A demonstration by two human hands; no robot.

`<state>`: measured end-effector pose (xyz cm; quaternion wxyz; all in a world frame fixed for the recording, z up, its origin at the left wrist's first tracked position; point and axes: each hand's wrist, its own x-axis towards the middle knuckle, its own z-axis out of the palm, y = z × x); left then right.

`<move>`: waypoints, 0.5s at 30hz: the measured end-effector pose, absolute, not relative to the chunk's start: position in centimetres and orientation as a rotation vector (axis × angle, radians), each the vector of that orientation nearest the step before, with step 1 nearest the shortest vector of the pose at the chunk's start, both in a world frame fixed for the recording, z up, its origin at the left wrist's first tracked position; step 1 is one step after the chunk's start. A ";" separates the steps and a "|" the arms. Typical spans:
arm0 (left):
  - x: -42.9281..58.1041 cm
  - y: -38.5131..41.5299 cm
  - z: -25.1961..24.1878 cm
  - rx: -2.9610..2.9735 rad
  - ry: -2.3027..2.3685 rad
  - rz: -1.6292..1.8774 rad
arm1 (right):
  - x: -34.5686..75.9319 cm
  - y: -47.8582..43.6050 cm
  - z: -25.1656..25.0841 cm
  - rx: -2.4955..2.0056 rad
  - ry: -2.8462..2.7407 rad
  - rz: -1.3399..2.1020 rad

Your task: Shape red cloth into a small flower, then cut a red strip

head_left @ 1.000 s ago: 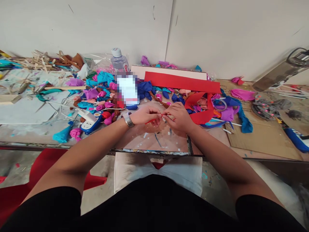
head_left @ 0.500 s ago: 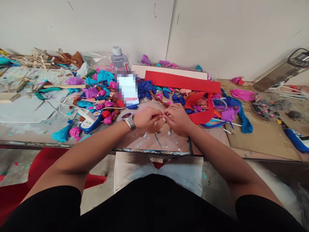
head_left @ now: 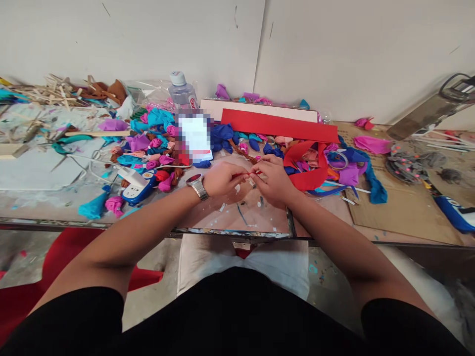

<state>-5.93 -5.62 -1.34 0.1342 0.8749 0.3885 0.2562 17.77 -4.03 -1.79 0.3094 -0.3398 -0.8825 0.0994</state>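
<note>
The place is a craft workshop. Its long worktable (head_left: 222, 220) is flecked with paint and strewn with crumpled coloured bundles (head_left: 138, 143), of paper or cloth, too small to tell which. Wood scraps (head_left: 55, 91), a green-handled tool (head_left: 79, 139), a power strip (head_left: 130, 194) and flat cardboard (head_left: 404, 217) share the surface; coloured bits (head_left: 313, 268) speckle the grey floor (head_left: 330, 294) beneath.

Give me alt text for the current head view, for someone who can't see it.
Bare left hand and right hand, close together, pinch a small red piece above a cluttered table; a watch is on the left wrist. Beyond them lie colourful crumpled scraps, a flat red strip and an upright bottle.
</note>
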 end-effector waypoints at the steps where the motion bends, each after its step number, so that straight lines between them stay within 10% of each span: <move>1: -5.9 -5.6 -1.3 2.495 1.114 0.731 | 17.8 -4.0 -1.7 -0.890 -2.331 0.266; 15: -5.7 -6.0 -1.0 2.394 1.122 0.727 | 17.7 -3.9 -2.1 -0.867 -2.297 0.260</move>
